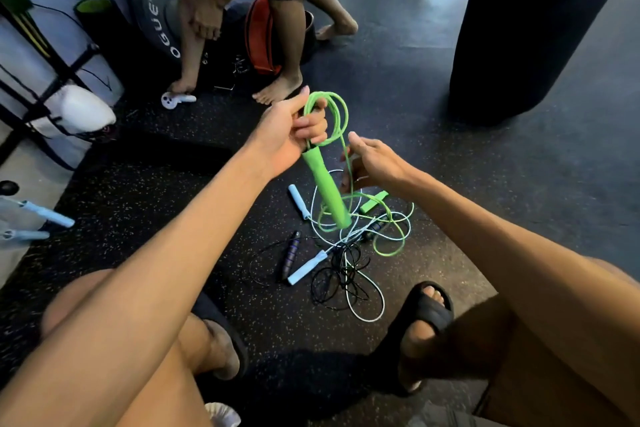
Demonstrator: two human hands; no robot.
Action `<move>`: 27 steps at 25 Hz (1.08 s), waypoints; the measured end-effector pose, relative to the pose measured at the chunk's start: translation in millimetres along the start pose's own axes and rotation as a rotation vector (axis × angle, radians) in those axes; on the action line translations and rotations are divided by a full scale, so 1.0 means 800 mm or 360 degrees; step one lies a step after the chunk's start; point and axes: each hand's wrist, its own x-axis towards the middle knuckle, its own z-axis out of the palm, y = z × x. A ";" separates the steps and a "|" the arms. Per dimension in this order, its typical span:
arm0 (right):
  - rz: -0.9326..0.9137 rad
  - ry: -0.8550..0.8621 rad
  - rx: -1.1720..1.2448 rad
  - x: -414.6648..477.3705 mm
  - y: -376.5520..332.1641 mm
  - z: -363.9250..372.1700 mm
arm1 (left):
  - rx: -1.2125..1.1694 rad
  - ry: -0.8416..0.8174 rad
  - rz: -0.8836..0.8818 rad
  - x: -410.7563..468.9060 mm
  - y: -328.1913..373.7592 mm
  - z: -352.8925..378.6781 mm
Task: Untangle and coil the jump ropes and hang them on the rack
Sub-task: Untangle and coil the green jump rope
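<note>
My left hand (pixel 294 130) is shut on a green jump rope: one green handle (pixel 323 184) hangs down from the fist and several loops of green cord (pixel 334 114) stand above it. My right hand (pixel 372 158) pinches the same green cord just right of the loops. More green cord (pixel 394 236) trails down into a tangle on the floor, next to the second green handle (pixel 373 202). A white rope with light-blue handles (pixel 298 199) and a thin black rope (pixel 337 282) with a dark handle (pixel 291 255) lie knotted there. A black rack (pixel 41 55) stands at the far left.
Another person (pixel 277 31) stands barefoot just beyond the ropes, beside a grey weight plate (pixel 154 10) and a red bag (pixel 258 38). A black punching bag (pixel 530 24) hangs at the right. Light-blue handles (pixel 48 215) lie at the left edge. My sandalled feet flank the tangle.
</note>
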 end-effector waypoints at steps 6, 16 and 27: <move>0.0007 -0.0221 -0.0684 -0.007 -0.001 0.018 | 0.0054 0.0616 0.0469 0.009 -0.014 -0.012; -0.0701 -0.0254 -0.1220 -0.026 -0.025 0.030 | 0.1846 0.0751 0.0761 -0.007 -0.036 -0.042; -0.0917 0.0206 -0.1547 -0.022 -0.033 -0.017 | 0.1467 0.0029 -0.0386 -0.032 -0.032 -0.031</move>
